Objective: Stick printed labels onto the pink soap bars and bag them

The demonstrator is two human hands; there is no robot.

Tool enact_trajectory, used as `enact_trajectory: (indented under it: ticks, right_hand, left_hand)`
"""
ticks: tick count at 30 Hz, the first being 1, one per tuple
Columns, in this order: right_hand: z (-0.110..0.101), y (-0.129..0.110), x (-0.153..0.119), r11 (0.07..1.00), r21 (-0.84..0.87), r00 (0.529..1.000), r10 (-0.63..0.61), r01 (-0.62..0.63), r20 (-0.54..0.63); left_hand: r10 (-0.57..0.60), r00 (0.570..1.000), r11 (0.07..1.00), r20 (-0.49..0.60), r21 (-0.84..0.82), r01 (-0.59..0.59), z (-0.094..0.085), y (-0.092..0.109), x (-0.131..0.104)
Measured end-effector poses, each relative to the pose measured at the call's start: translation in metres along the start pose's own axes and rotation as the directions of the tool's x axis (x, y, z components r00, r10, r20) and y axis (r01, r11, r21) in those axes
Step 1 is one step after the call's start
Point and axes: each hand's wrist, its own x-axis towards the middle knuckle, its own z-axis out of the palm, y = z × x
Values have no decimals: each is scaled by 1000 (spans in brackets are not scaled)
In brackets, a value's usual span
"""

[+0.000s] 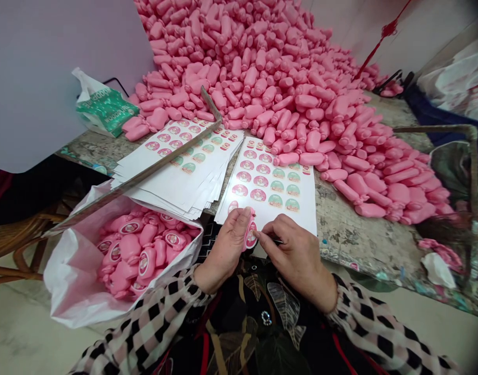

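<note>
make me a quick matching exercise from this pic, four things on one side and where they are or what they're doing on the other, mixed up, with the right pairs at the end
Things:
1. left hand
2. white bag
3. green packet
4. red knot

Places and states:
A. on the table, at the left end of the pink pile
B. hanging at the upper right
C. full of labelled bottles
D. holding one bottle

Right pairs: 1-D, 2-C, 3-A, 4-B
</note>
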Motion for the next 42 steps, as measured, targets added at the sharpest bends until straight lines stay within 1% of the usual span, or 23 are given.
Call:
enact_trajectory:
  ticks: [3,7,13,19,27,31,36,42]
  right_hand:
    - [0,-2,-1,998,-67,1000,-16,15,-12]
    - [0,-5,-2,992,-120,999,-26,22,-25]
    - [5,-8,-3,980,-187,995,-81,70,-51]
    - [6,-12,-2,952,-275,985,-158,135,-63]
    - [9,-14,-4,908,-369,969,-238,198,-68]
    - [10,-14,-5,902,-377,966,-250,209,-63]
    - [10,-15,-6,906,-362,965,-256,218,-59]
    - [10,-15,-9,917,-332,961,-263,221,-86]
  left_hand:
    - [71,997,994,-31,84,-68,1,-2,0]
    - [128,990,977,-68,180,-114,2,-2,-1]
    - [184,979,965,-87,205,-164,1,-4,-4]
    - [224,967,969,-123,138,-207,1,-6,-5]
    - [222,957,974,-184,74,-212,4,-6,-5]
    - [225,954,974,-199,44,-220,5,-6,-5]
    - [181,956,978,-233,-56,-199,8,-4,-6]
    - [150,956,975,-252,-125,-186,9,-2,-6]
